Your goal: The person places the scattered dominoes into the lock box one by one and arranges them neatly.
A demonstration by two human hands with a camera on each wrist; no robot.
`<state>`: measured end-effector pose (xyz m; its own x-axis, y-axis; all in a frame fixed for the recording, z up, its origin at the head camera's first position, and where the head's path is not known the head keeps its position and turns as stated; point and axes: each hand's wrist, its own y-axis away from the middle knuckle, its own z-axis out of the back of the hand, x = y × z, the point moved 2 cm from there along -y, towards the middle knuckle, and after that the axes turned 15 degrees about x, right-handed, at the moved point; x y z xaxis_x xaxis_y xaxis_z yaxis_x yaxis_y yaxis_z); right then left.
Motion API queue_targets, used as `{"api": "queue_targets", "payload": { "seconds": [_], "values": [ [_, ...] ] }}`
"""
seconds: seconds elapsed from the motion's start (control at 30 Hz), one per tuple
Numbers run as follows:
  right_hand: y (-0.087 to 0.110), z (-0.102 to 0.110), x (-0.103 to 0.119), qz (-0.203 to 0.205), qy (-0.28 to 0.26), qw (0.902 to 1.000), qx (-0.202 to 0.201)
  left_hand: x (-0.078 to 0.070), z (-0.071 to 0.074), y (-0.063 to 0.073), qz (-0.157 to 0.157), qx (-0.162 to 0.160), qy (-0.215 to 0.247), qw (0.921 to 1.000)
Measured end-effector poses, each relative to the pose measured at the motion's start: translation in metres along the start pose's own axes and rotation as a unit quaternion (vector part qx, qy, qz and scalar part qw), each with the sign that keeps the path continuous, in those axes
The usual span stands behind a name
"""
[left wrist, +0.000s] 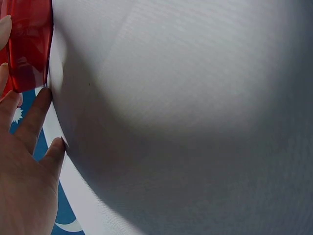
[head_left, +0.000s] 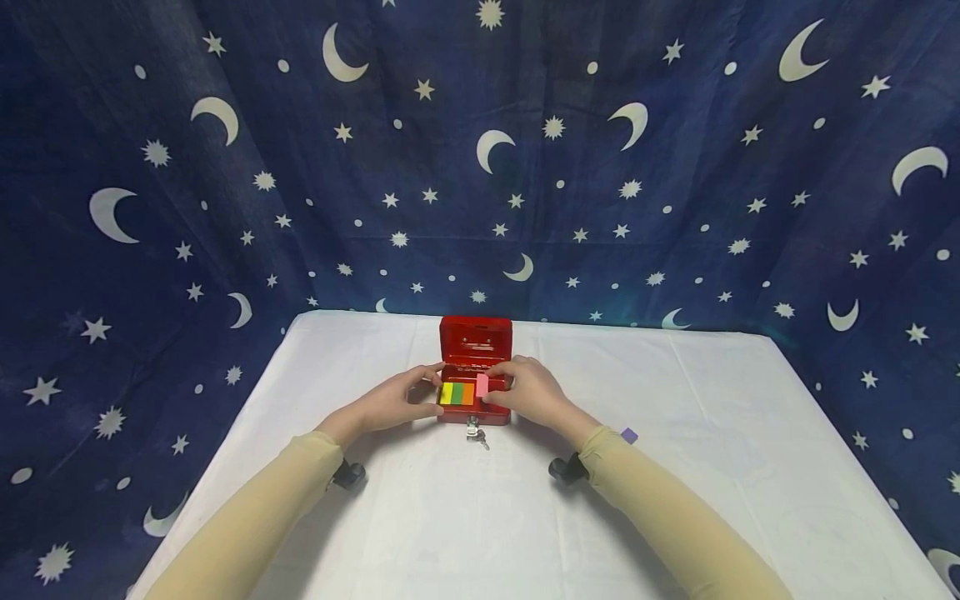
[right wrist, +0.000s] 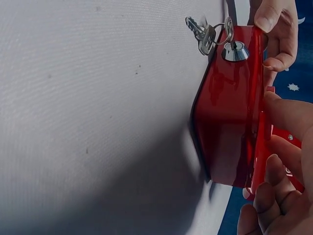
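A red metal cash box stands on the white-covered table with its lid raised. Inside it, yellow, green and orange rectangular pieces lie side by side at the left. My right hand pinches a pink rectangular piece between thumb and fingers over the box's right part. My left hand holds the box's left side, thumb by the front corner and fingers farther back. In the right wrist view, keys hang from the front lock.
A small purple piece lies on the white tablecloth, partly behind my right wrist. Dark blue cloth with moons and stars hangs behind the table and along both sides. The open lid stands up at the box's back.
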<state>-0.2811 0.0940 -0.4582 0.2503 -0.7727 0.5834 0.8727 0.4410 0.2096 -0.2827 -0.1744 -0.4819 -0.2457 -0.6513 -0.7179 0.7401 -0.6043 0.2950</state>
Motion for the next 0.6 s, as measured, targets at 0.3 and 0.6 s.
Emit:
{"api": "queue_targets", "payload": {
  "seconds": [0.3,0.6],
  "values": [
    [-0.005,-0.005,0.002,-0.004,0.006,1.0000,0.002,0.000,0.000,0.001,-0.006,-0.003,0.000,1.0000],
    [-0.012,-0.007,0.002,0.009,0.043,0.9990,-0.002,0.001,0.000,0.001,-0.009,-0.006,-0.003,0.9999]
  ]
}}
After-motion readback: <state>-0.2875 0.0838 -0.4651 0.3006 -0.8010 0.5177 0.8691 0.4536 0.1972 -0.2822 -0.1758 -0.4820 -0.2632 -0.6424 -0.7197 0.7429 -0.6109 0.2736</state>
